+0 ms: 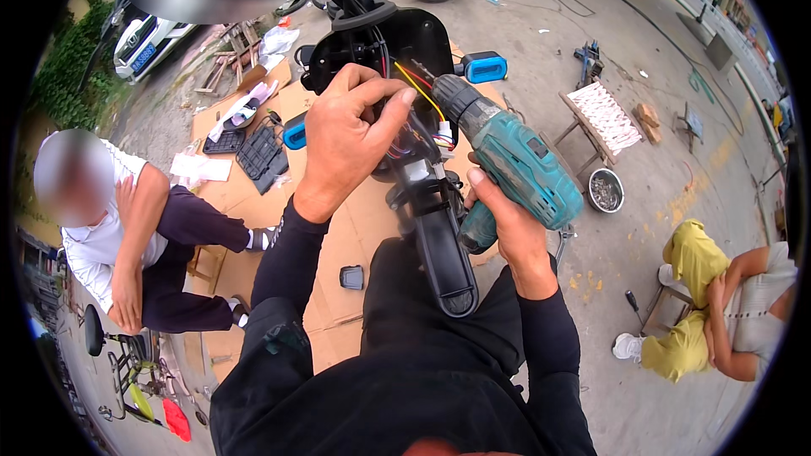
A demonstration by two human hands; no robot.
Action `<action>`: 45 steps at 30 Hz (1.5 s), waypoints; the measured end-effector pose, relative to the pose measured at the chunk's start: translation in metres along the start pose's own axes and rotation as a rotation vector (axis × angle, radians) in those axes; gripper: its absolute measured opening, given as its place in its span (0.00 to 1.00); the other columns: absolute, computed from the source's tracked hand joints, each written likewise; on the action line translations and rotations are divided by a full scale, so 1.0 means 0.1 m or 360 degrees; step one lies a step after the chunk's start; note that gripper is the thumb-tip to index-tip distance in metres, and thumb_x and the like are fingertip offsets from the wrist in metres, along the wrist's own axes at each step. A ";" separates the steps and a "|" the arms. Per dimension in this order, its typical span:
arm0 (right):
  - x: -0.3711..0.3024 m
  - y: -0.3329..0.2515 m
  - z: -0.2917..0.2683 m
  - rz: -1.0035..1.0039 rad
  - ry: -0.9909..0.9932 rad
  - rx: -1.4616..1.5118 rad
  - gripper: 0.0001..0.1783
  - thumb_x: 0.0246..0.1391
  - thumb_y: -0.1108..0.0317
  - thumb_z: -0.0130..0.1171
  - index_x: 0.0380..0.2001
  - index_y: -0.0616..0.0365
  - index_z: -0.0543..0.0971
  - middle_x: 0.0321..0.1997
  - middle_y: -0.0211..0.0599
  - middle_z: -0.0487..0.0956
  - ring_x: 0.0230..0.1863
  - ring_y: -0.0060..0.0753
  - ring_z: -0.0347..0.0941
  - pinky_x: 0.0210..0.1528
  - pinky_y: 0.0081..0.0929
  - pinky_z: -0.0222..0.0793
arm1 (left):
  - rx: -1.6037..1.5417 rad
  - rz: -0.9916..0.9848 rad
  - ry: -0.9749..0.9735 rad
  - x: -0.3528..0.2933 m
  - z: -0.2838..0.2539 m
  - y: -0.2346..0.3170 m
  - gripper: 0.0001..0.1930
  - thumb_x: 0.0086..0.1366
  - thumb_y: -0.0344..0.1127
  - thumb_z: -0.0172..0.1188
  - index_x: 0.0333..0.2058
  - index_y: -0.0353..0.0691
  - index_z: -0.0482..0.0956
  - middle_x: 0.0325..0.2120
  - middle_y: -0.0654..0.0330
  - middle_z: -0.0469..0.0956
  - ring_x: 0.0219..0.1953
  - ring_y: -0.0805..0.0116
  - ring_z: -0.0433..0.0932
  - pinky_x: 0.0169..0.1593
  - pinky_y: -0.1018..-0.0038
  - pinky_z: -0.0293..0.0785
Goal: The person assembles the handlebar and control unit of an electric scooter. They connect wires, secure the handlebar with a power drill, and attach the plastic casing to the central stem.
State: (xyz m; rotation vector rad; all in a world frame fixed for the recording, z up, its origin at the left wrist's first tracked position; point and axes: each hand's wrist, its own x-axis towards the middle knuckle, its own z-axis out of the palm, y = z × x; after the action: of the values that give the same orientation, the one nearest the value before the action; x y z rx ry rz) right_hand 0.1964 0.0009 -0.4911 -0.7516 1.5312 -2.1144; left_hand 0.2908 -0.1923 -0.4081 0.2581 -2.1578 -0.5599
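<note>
A teal cordless drill (525, 171) is in my right hand (519, 241), whose fingers wrap round its grip. Its black chuck points up and left, toward the front of a black scooter or electric bike frame (448, 274) between my legs. My left hand (351, 131) is raised over the opened front section, with thumb and forefinger pinched together. Whatever the pinch holds, if anything, is too small to make out. Beside it, yellow and red wires (420, 89) and a white connector (444, 131) hang from the black front panel (427, 38).
Flattened cardboard (338, 333) covers the ground beneath. A seated person (127, 228) is at the left, another (726, 312) at the right. A metal bowl of small parts (605, 190) stands near a low stool (601, 122). An open black tool case (258, 156) lies left.
</note>
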 end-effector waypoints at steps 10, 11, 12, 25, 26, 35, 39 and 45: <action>0.07 0.09 0.03 0.0042 -0.0023 0.0096 0.22 0.57 0.70 0.69 0.54 0.62 0.78 0.48 0.39 0.82 0.30 0.26 0.77 0.33 0.26 0.74 | -0.0020 0.0064 -0.0001 0.01 0.06 0.02 0.07 0.66 0.31 0.67 0.37 0.33 0.88 0.25 0.64 0.74 0.23 0.79 0.69 0.26 0.78 0.63; 0.07 0.09 0.04 0.0038 -0.0022 0.0109 0.22 0.57 0.70 0.69 0.54 0.62 0.78 0.48 0.39 0.82 0.30 0.26 0.77 0.33 0.26 0.74 | -0.0028 0.0062 -0.0008 0.01 0.06 0.02 0.07 0.66 0.31 0.67 0.37 0.33 0.88 0.25 0.64 0.74 0.23 0.79 0.69 0.27 0.78 0.63; 0.07 0.09 0.04 0.0034 -0.0020 0.0122 0.21 0.58 0.70 0.69 0.54 0.62 0.78 0.48 0.39 0.82 0.30 0.26 0.77 0.33 0.26 0.74 | -0.0028 0.0060 -0.0015 0.01 0.06 0.01 0.07 0.66 0.31 0.67 0.37 0.33 0.88 0.25 0.63 0.74 0.24 0.78 0.70 0.27 0.78 0.63; 0.07 0.05 0.09 -0.0027 -0.0010 0.0067 0.18 0.59 0.69 0.69 0.51 0.62 0.81 0.38 0.32 0.82 0.30 0.23 0.77 0.34 0.24 0.72 | 0.0046 0.0136 0.0018 0.02 0.11 0.03 0.07 0.65 0.31 0.68 0.36 0.33 0.88 0.25 0.61 0.74 0.25 0.75 0.72 0.28 0.75 0.66; 0.06 0.04 0.08 -0.0038 -0.0015 0.0035 0.17 0.60 0.69 0.69 0.50 0.61 0.82 0.37 0.29 0.82 0.31 0.21 0.77 0.35 0.23 0.72 | 0.0042 0.0131 0.0016 0.02 0.11 0.03 0.07 0.65 0.31 0.68 0.36 0.33 0.88 0.24 0.61 0.74 0.25 0.74 0.72 0.28 0.75 0.66; 0.05 -0.29 0.00 -0.0482 0.0043 -0.0597 0.13 0.56 0.70 0.71 0.44 0.60 0.86 0.41 0.38 0.87 0.39 0.29 0.84 0.44 0.28 0.77 | 0.0161 0.0415 0.0458 -0.02 -0.13 -0.02 0.12 0.58 0.28 0.73 0.42 0.38 0.87 0.28 0.60 0.80 0.22 0.74 0.75 0.26 0.77 0.71; 0.09 -0.41 0.02 -0.0658 -0.0050 -0.0690 0.11 0.53 0.72 0.71 0.41 0.60 0.86 0.35 0.41 0.87 0.34 0.36 0.85 0.38 0.29 0.77 | -0.0134 -0.0017 0.0840 -0.07 -0.56 -0.65 0.19 0.69 0.41 0.65 0.52 0.35 0.78 0.45 0.57 0.79 0.39 0.71 0.78 0.40 0.76 0.73; 0.07 -0.46 0.00 -0.0571 -0.0126 -0.0861 0.14 0.58 0.67 0.73 0.45 0.61 0.86 0.39 0.31 0.86 0.39 0.21 0.79 0.43 0.25 0.75 | -0.1136 -0.0641 -0.0437 0.01 -0.66 -1.46 0.63 0.48 0.73 0.73 0.70 0.30 0.61 0.63 0.52 0.71 0.64 0.62 0.70 0.67 0.67 0.64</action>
State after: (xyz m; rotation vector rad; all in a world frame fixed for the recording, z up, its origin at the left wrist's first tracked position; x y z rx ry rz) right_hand 0.1901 0.0108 -0.4458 -1.3656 2.0785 -1.8691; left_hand 0.3407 -0.3405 -0.4430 0.2244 -2.0106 -1.6227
